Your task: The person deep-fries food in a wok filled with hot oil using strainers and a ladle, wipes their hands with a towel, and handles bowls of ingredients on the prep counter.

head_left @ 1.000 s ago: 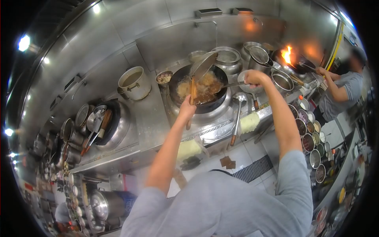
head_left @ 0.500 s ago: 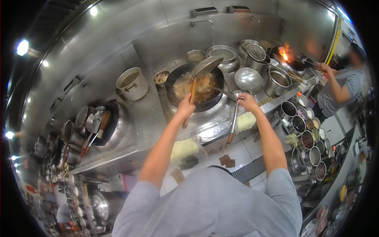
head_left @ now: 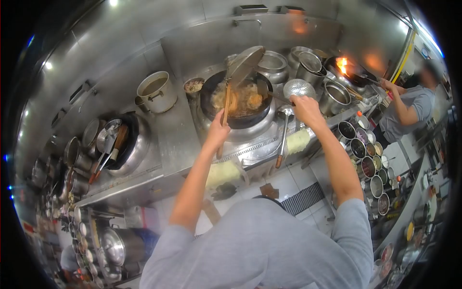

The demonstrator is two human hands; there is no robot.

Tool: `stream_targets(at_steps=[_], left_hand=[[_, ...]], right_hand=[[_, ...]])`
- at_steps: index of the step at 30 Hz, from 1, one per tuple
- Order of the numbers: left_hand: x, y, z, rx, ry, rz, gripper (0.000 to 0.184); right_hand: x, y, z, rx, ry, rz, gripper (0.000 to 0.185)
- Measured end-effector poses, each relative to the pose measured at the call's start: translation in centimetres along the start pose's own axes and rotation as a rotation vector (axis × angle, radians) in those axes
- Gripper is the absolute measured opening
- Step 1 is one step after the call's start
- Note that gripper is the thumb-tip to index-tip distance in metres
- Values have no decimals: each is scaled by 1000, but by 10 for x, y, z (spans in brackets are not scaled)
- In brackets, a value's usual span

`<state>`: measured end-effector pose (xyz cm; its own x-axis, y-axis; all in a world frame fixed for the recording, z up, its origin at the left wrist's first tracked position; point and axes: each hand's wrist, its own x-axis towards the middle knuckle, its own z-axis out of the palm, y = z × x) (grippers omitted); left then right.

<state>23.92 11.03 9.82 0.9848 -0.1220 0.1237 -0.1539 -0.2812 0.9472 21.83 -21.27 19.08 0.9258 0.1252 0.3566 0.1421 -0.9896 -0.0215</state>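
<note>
Wok (head_left: 246, 121) stands at 12 o'clock, straight ahead; golden-brown food (head_left: 255, 100) lies inside it. Taking the wok as dial: at 7 o'clock, left hand (head_left: 219, 132), fingers closed around the handle of a strainer (head_left: 245, 68), tilted above the 12 o'clock side. At 3 o'clock, right hand (head_left: 306, 111), fingers wrapped on a spatula (head_left: 281, 98), blade within the wok. Ladle (head_left: 284, 134) rests at 4 o'clock.

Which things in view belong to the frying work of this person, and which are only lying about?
Apparently in use:
- wok
- frying food
- strainer, in the left hand
- metal utensil, in the right hand

Apparently lying about:
- ladle
- perforated skimmer
- two-handled pot
- brush at far left
</note>
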Motion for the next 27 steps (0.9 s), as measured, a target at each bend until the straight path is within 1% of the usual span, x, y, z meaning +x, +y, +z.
stream_targets(at_steps=[2,6,8,10,12,15,17,21,24,26,27], left_hand=[[-15,11,-14,-13,11,-35,67],[-30,2,-31,-46,25,-69,71],[-38,6,-35,-77,21,-80,73],[-48,10,-36,-132,22,-129,73],[-51,4,-32,-120,23,-122,73],[-60,-1,-27,-123,12,-122,72],[-63,-4,-23,-142,-1,-121,71],[-65,-13,-18,-118,-4,-121,72],[-65,-11,-13,-137,-62,-145,72],[-58,-22,-4,-25,-58,-113,65],[-56,-23,1,-17,-67,-109,65]], right_hand=[[-12,0,1,17,54,-30,21],[-33,-1,-5,106,78,-71,23],[-40,3,-9,280,93,-38,25],[-43,2,-14,278,87,-6,25],[-44,-1,-20,281,82,28,24],[-38,-5,-24,221,91,22,23],[-33,-4,-14,92,68,-9,21],[-28,-1,0,106,103,-22,21],[-11,-9,-9,62,55,3,19],[22,-1,-6,-9,-76,66,24],[39,7,-11,-5,-72,77,24]])
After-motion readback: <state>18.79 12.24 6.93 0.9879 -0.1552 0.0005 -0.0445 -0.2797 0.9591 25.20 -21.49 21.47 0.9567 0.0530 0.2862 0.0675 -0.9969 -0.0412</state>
